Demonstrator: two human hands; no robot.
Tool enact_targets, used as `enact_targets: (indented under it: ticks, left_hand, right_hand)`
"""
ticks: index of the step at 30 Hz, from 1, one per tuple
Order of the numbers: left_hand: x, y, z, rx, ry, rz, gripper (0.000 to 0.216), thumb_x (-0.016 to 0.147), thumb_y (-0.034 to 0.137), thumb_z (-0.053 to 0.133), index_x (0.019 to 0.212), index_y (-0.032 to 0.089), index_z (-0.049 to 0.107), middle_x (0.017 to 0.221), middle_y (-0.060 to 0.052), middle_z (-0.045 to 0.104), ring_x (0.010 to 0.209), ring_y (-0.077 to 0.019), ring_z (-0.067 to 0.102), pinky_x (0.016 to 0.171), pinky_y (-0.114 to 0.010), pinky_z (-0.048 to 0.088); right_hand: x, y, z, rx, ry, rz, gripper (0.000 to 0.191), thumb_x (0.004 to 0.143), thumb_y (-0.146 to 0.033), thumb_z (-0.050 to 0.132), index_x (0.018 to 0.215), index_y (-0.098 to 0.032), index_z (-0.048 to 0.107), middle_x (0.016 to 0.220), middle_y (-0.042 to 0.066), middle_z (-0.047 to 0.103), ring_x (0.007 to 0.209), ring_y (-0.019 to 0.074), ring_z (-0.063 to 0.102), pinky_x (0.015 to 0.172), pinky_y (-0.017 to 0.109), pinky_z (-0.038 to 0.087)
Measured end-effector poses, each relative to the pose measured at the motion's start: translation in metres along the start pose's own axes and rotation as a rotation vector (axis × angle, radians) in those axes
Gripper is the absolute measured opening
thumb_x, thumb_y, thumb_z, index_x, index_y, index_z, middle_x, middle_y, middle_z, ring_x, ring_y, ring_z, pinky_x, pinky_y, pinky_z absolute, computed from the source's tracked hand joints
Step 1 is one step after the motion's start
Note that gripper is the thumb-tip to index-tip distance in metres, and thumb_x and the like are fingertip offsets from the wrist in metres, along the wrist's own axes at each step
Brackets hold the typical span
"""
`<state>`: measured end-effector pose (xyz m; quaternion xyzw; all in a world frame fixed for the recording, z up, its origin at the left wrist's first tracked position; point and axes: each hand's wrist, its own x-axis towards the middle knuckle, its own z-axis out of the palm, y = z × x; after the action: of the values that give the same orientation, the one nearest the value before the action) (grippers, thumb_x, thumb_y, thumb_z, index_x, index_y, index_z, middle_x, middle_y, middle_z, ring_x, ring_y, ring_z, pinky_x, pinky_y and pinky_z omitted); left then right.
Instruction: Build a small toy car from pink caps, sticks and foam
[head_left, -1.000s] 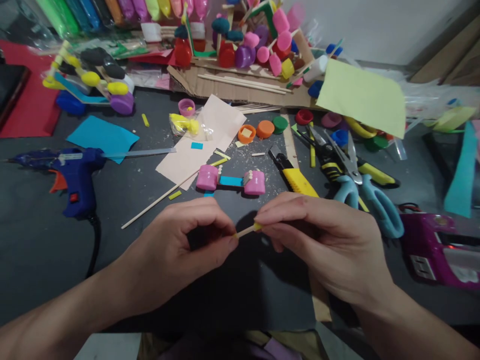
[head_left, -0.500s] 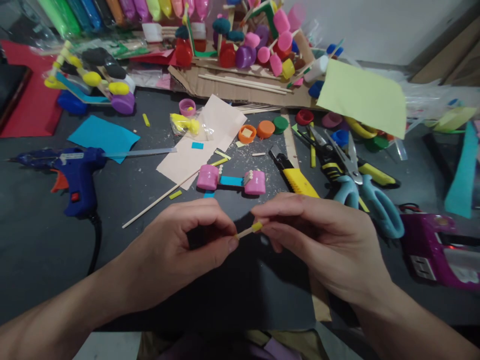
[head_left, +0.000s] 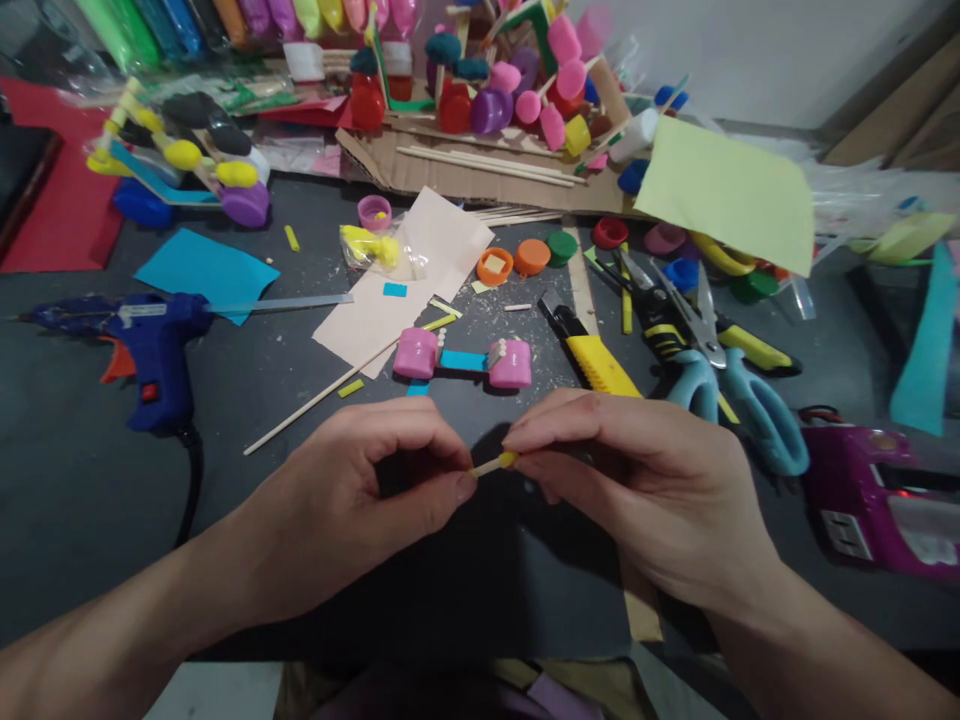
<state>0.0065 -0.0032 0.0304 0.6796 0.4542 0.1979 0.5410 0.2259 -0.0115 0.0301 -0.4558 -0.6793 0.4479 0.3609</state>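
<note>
Between my hands is a short wooden stick (head_left: 487, 467) with a bit of yellow at its right end. My left hand (head_left: 397, 495) pinches the stick's left end between thumb and forefinger. The thumb and forefinger of my right hand (head_left: 630, 480) close on the yellow end, partly hiding it. Just beyond my hands lies a small assembly of pink bottle caps (head_left: 415, 354) joined by a blue strip (head_left: 463, 361), with short stick ends standing on it. A yellow utility knife (head_left: 592, 350) rests past my right hand.
A blue glue gun (head_left: 150, 340) lies at left on the dark table, its cord trailing forward. Scissors (head_left: 720, 370) and pliers (head_left: 652, 310) lie at right, beside a purple device (head_left: 877, 500). A long stick (head_left: 315, 405) crosses pale paper (head_left: 442, 240). Craft models (head_left: 495, 80) stand at the back.
My right thumb and forefinger have shifted slightly left along the stick and now cover more of its yellow end. My left hand keeps its pinch, nearly still.
</note>
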Motion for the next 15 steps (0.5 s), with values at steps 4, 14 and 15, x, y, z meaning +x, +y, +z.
enact_targets:
  ticks: [4, 14, 15]
  left_hand:
    - [-0.0009, -0.0014, 0.0006, -0.001, 0.005, 0.016, 0.012, 0.090, 0.021, 0.064, 0.080, 0.023, 0.070, 0.075, 0.004, 0.064, 0.068, -0.0093, 0.057, 0.058, -0.019, 0.043]
    - [-0.0019, -0.0011, -0.0021, 0.000, -0.003, 0.001, 0.011, 0.091, 0.024, 0.064, 0.082, 0.023, 0.071, 0.077, 0.004, 0.065, 0.069, -0.0099, 0.058, 0.059, -0.019, 0.044]
    - [-0.0021, -0.0011, -0.0023, -0.002, -0.004, 0.000, 0.011, 0.091, 0.024, 0.064, 0.081, 0.023, 0.071, 0.077, 0.004, 0.064, 0.069, -0.0097, 0.058, 0.059, -0.019, 0.044]
  right_hand:
    - [0.0005, 0.0008, -0.0006, -0.045, -0.018, -0.052, 0.009, 0.090, -0.014, 0.072, 0.088, -0.023, 0.075, 0.082, 0.000, 0.075, 0.071, 0.0127, 0.070, 0.066, 0.022, 0.056]
    - [-0.0001, 0.0012, -0.0013, -0.025, -0.010, -0.025, 0.009, 0.090, -0.015, 0.072, 0.094, -0.021, 0.076, 0.083, 0.000, 0.074, 0.067, 0.0107, 0.068, 0.063, 0.021, 0.054]
    - [0.0005, 0.0015, -0.0017, -0.020, -0.018, -0.041, 0.009, 0.090, -0.014, 0.071, 0.092, -0.021, 0.076, 0.082, 0.000, 0.074, 0.069, 0.0111, 0.068, 0.063, 0.021, 0.054]
